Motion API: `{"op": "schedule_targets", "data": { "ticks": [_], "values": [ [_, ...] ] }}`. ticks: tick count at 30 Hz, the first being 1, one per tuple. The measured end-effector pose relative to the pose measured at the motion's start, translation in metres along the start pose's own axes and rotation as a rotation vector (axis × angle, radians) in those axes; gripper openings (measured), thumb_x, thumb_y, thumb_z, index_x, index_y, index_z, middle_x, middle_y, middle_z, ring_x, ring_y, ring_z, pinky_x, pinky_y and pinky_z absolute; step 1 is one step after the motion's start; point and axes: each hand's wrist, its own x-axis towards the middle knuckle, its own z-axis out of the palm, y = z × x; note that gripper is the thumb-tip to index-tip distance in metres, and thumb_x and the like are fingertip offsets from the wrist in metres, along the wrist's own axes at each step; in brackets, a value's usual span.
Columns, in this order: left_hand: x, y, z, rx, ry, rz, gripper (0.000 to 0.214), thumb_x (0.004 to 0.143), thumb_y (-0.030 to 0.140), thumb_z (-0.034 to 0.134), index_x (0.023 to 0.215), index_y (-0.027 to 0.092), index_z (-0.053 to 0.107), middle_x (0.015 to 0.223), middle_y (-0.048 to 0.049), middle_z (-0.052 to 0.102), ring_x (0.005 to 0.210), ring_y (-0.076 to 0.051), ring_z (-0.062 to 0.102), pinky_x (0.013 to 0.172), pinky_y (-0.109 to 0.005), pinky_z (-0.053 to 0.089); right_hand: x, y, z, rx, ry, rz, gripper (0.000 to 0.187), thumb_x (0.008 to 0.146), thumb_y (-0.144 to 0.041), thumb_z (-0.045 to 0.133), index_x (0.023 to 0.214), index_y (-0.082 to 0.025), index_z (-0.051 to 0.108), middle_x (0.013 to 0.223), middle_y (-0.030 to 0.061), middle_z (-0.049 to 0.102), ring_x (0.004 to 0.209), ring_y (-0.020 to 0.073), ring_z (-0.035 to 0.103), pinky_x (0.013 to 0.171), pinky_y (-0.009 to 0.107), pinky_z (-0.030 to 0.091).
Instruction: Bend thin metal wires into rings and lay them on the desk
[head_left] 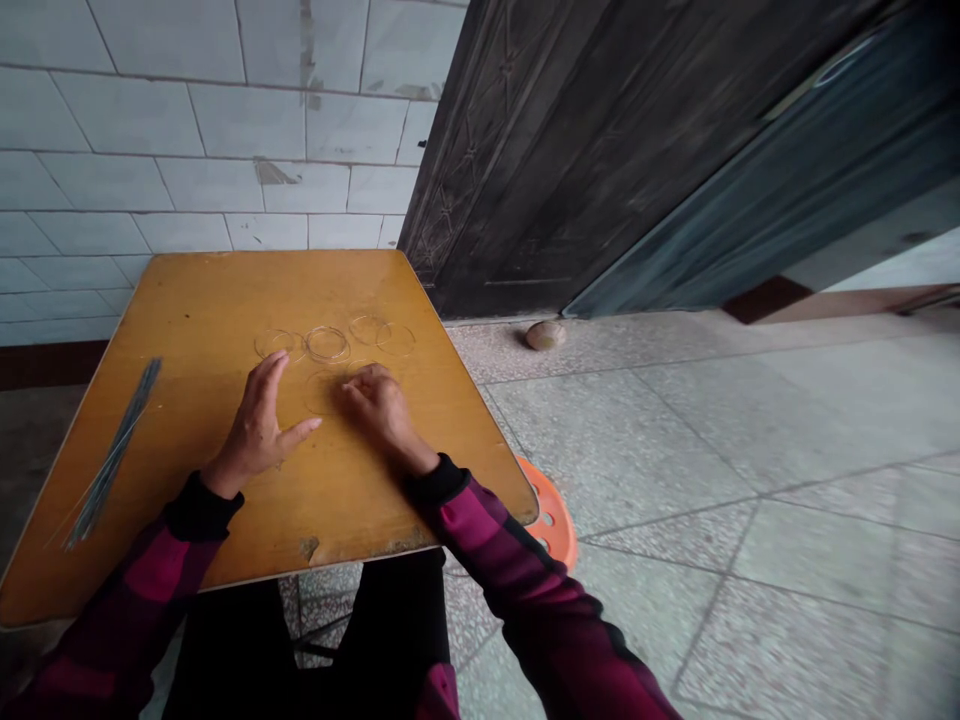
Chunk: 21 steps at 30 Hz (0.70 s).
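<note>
Thin wire rings [327, 361] lie on a wooden counter [262, 275] just beyond our two hands, set in a row that runs left to right rather than toward us. The rings are round and offer no long axis; the line that matters is the row's own.

At its left end, the left ring [278, 330] lies at the far side of our left hand [259, 425], whose fingertips come close to it in view; whether they touch, we cannot tell. This grip is open, thumb spread wide of the fingers, nothing visible between them.

The middle ring [349, 346] sits beyond the gap between our hands, its wire meeting or nearly meeting the left ring. The right pair [381, 330], two overlapping rings, lies beyond our right hand [381, 405], which is the nearer to them. Here the grip is closed, fingertips drawn together and pointing left; blur keeps us from telling whether they pinch wire. A faint loop [307, 392] shows just left of those fingertips, between our hands.

Well to the left lies a bundle [116, 450] of straight wires, its long axis slanting from near left to far right, our left hand nearer.
</note>
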Motion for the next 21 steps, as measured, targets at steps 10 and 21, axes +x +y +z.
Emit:
{"op": "schedule_targets", "data": {
  "ticks": [10,21],
  "values": [
    [0.0,0.001,0.0,0.036,0.012,0.009,0.081,0.083,0.033,0.066,0.148,0.022,0.021,0.143,-0.0185,0.041,0.133,-0.034,0.041,0.108,-0.055,0.04,0.017,0.003,0.013,-0.389,0.03,-0.052,0.017,0.088,-0.028,0.058,0.08,-0.018,0.071,0.104,0.0116,0.066,0.107,0.0292,0.051,0.092,0.043,0.033],
    [-0.002,-0.022,-0.036,0.224,0.069,-0.139,0.048,0.083,0.029,0.062,0.129,0.022,0.049,0.133,-0.0134,0.051,0.127,-0.031,0.048,0.106,-0.051,0.042,0.013,0.021,-0.036,-0.323,0.328,-0.057,0.018,0.087,-0.023,0.054,0.09,-0.02,0.071,0.104,0.011,0.068,0.1,0.0275,0.059,0.087,0.043,0.041]
  ]
}}
